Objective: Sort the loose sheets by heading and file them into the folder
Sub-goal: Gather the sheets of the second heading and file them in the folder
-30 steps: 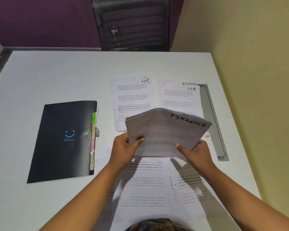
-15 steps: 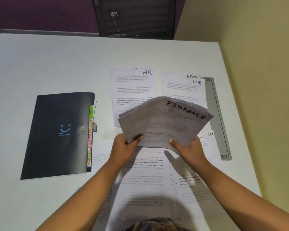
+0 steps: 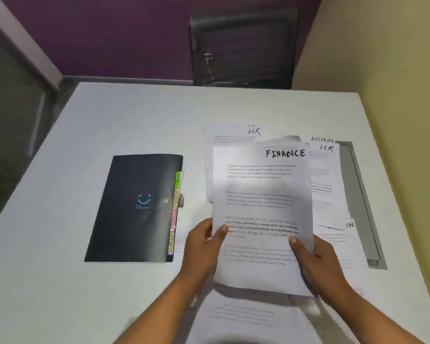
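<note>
I saw both hands gripping the FINANCE stack [image 3: 261, 209] above the table [image 3: 134, 120]. The left hand [image 3: 204, 247] held the stack's lower left edge, with the thumb [image 3: 223, 229] curled onto the printed face. Its other fingers were hidden behind the paper. The right hand [image 3: 318, 261] held the lower right edge the same way, thumb on the front and the remaining fingers out of view. The stack was raised clear of the tabletop with its printed face toward the camera and the heading at top right. More than one sheet edge showed at its top.

The folder [image 3: 134, 209] lay flat and closed on the table to the left of the hands, apart from the stack. Coloured tabs [image 3: 175, 212] ran along its right edge.

Behind the stack, the HR sheet [image 3: 231, 135] lay flat, partly hidden. To the right lay the ADMIN sheet [image 3: 325, 170], also marked HR, beside a grey strip [image 3: 358, 194] near the table's right edge. Near sheets [image 3: 246, 316] lay under the forearms. I could not read their headings. A chair [image 3: 243, 45] stood beyond the far edge.
</note>
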Demonstrator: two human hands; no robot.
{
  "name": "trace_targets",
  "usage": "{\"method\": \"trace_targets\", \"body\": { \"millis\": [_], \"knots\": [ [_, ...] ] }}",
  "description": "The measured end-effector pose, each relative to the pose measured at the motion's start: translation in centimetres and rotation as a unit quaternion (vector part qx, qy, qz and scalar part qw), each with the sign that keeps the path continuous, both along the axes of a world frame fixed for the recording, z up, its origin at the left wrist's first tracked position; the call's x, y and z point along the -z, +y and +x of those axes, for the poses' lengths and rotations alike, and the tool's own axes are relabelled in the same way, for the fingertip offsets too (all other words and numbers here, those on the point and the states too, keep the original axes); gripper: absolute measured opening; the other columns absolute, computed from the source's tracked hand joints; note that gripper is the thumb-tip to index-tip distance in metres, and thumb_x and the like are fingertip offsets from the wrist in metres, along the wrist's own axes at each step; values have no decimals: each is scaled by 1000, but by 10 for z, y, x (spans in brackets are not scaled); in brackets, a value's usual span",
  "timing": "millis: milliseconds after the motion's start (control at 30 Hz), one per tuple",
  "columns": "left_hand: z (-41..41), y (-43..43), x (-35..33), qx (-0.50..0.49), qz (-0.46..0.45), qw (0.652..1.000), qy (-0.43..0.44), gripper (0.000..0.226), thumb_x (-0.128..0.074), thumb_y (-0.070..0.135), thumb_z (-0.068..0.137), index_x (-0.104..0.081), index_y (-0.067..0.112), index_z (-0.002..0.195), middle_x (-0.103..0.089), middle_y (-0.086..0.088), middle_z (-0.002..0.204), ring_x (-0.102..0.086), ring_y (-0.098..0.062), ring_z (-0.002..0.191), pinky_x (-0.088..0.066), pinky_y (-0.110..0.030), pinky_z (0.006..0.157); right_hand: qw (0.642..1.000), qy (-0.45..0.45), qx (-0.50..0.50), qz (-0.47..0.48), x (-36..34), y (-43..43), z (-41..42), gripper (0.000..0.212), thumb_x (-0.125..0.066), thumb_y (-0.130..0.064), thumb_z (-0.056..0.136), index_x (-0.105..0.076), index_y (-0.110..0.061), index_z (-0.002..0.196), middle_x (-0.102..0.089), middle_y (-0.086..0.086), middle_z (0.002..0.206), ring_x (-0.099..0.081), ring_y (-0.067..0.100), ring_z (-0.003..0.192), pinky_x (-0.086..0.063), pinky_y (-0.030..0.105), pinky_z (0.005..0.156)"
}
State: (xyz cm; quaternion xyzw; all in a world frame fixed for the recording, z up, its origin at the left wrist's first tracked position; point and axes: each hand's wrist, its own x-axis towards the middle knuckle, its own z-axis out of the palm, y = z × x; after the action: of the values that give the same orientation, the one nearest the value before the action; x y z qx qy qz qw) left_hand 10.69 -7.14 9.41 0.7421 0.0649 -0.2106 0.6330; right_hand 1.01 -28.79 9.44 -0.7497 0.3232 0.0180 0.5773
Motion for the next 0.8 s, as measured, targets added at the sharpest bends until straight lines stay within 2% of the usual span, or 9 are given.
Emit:
{"method": "trace_targets", "body": {
  "millis": [67, 100, 167, 233, 333, 433, 567, 700, 800],
  "knots": [
    [-2, 21, 14, -62, 119, 989, -65, 9, -67, 17, 92, -68, 18, 101, -68, 9, 102, -65, -5, 89, -45, -1, 69, 1000, 19, 18, 15, 4, 5, -9, 17, -57, -28, 98, -74, -26, 102, -78, -10, 95, -74, 15, 92, -58, 41, 83],
    [0, 36, 23, -80, 185, 974, -103, 14, -68, 17, 91, -67, 14, 105, -64, 5, 105, -64, -9, 89, -42, 0, 69, 999, 26, 23, 22, 5, 7, -13, 18, -56, -27, 99, -73, -26, 103, -78, -10, 97, -73, 16, 94, -57, 41, 85],
    [5, 66, 43, -70, 320, 935, -137, 26, -70, 22, 87, -63, 12, 110, -59, -1, 112, -60, -20, 98, -46, -16, 78, 999, 39, 25, 25, 7, 10, -22, 22, -52, -23, 101, -72, -25, 110, -76, -9, 106, -70, 18, 101, -54, 45, 93],
    [11, 91, 59, -43, 430, 895, -108, 48, -70, 35, 82, -55, 10, 120, -52, -9, 132, -49, -28, 123, -48, -38, 95, 998, 48, 27, 17, 8, 11, -30, 24, -51, -19, 100, -71, -22, 113, -75, -7, 109, -68, 21, 105, -52, 48, 97],
    [17, 111, 67, 16, 540, 841, -32, 90, -69, 55, 78, -34, 5, 144, -24, -20, 157, -18, -38, 146, -36, -50, 112, 998, 48, 35, -1, 3, 16, -37, 24, -50, -13, 100, -70, -22, 108, -74, -2, 106, -67, 25, 102, -51, 44, 93],
    [20, 118, 72, 69, 585, 808, -4, 115, -61, 72, 74, -10, 7, 154, -2, -20, 162, -1, -44, 149, -22, -53, 118, 998, 50, 30, -15, -4, 21, -41, 23, -50, -11, 100, -71, -19, 101, -74, 4, 98, -67, 24, 90, -50, 36, 75],
    [23, 122, 76, 113, 611, 783, -24, 114, -54, 76, 77, -3, 11, 155, 8, -19, 163, 6, -47, 148, -18, -57, 118, 998, 54, 27, -17, -9, 26, -47, 23, -50, -10, 100, -71, -17, 99, -75, 5, 90, -67, 20, 82, -46, 28, 66],
    [28, 119, 74, 155, 591, 791, -14, 95, -58, 53, 88, -2, 15, 155, 9, -16, 164, 2, -48, 148, -22, -57, 117, 998, 56, 37, 1, -13, 30, -51, 22, -50, -10, 100, -71, -16, 105, -74, -4, 96, -68, 15, 89, -48, 29, 70],
    [29, 119, 69, 208, 577, 790, -10, 92, -61, 29, 91, 4, 24, 155, 7, -11, 165, -8, -47, 148, -36, -53, 110, 997, 56, 45, 8, -13, 32, -54, 22, -51, -10, 100, -71, -18, 101, -74, -5, 92, -68, 16, 87, -48, 30, 70]
  ]
}}
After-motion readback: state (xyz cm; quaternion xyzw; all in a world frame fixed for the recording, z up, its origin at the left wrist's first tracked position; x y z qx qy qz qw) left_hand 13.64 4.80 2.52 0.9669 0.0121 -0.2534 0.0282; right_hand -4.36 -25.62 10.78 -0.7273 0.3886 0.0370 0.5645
